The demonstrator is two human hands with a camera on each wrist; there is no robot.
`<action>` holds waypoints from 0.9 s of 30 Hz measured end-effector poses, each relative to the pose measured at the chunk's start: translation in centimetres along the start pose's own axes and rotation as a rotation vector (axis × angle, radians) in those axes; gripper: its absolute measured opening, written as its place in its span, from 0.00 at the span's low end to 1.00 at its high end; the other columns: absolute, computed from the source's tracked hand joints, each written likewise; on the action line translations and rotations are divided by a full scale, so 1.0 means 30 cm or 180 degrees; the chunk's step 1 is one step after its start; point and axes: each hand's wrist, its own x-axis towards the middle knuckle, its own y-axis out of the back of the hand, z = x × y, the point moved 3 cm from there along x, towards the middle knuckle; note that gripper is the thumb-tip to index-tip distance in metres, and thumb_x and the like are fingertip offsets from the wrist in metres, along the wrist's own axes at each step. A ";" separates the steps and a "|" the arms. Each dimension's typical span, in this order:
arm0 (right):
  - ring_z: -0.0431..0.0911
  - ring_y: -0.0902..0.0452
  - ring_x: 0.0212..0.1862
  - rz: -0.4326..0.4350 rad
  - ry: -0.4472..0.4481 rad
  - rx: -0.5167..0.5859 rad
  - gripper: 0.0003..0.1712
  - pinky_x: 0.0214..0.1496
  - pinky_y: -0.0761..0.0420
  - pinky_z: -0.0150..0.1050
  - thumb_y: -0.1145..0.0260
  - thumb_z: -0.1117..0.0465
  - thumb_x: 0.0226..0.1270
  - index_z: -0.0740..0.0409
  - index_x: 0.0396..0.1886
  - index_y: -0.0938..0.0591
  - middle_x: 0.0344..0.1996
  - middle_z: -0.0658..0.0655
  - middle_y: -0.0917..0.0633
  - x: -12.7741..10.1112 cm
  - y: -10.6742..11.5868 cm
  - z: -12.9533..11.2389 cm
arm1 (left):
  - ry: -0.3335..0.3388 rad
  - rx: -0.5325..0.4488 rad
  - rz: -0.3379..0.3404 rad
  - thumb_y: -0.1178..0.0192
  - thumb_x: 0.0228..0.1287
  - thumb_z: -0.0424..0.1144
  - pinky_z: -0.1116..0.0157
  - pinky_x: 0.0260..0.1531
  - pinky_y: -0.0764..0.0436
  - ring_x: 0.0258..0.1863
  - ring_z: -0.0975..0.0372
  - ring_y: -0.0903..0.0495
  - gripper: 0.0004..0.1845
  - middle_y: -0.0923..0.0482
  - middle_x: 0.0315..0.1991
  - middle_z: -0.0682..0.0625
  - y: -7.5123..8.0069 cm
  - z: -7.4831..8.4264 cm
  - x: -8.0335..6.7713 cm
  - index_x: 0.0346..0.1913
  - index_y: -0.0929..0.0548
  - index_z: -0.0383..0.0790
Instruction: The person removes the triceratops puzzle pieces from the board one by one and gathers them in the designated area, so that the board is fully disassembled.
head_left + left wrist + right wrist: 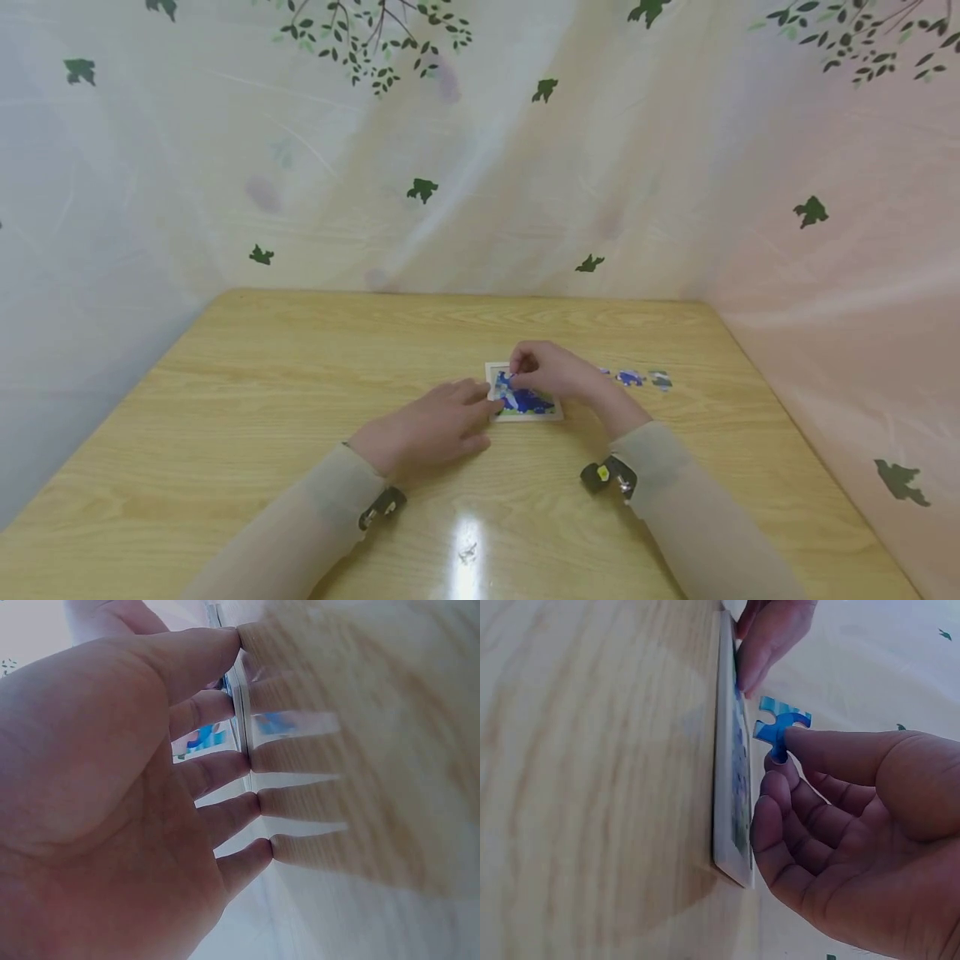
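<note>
A small jigsaw puzzle in a white frame (557, 416) lies on the wooden table, partly filled with a blue picture. Between thumb and index finger, my right hand (553, 368) pinches a blue jigsaw piece (783, 724) close over the puzzle; the right wrist view shows its knobs and a lighter blue edge. My left hand (438, 421) rests at the frame's left side with fingers extended. In the left wrist view the fingertips (238, 761) touch the tabletop and the frame's edge. Part of the picture is hidden behind both hands.
Right of the frame lie loose jigsaw pieces: a blue one (630, 377), a greyish one (661, 380) and one partly behind the right wrist. The wooden table (300, 358) ends at a hanging cloth (495, 167) with leaf prints. Each sleeve carries a wrist camera.
</note>
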 end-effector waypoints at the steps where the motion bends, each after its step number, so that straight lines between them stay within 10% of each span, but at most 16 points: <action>1: 0.48 0.19 0.47 0.0024 0.0010 0.0036 0.03 0.55 0.16 0.44 0.30 0.61 0.82 0.54 0.47 0.17 0.44 0.53 0.14 -0.001 0.006 0.003 | 0.0002 -0.0001 0.0008 0.45 0.88 0.54 0.43 0.86 0.45 0.85 0.41 0.43 0.34 0.41 0.86 0.38 -0.001 0.000 0.001 0.88 0.34 0.46; 15: 0.52 0.21 0.51 0.0494 -0.0017 0.0173 0.06 0.54 0.16 0.44 0.31 0.60 0.84 0.57 0.52 0.17 0.47 0.57 0.15 -0.072 0.135 0.076 | 0.0048 0.0065 -0.0027 0.46 0.89 0.55 0.44 0.86 0.46 0.86 0.43 0.44 0.34 0.43 0.87 0.39 -0.001 0.005 0.004 0.88 0.36 0.47; 22: 0.55 0.20 0.46 0.0495 -0.0103 0.0186 0.08 0.37 0.16 0.42 0.32 0.58 0.84 0.57 0.53 0.18 0.47 0.60 0.14 -0.116 0.174 0.122 | 0.0078 0.0069 -0.0059 0.46 0.89 0.55 0.44 0.86 0.46 0.86 0.43 0.45 0.34 0.43 0.87 0.39 -0.005 0.004 0.004 0.88 0.35 0.46; 27: 0.54 0.20 0.48 0.0522 -0.0086 0.0120 0.08 0.48 0.15 0.46 0.33 0.59 0.84 0.57 0.54 0.18 0.47 0.58 0.14 -0.147 0.200 0.148 | 0.0102 0.0044 -0.0069 0.46 0.89 0.55 0.45 0.87 0.47 0.87 0.44 0.46 0.35 0.44 0.88 0.40 -0.009 0.001 0.002 0.88 0.36 0.47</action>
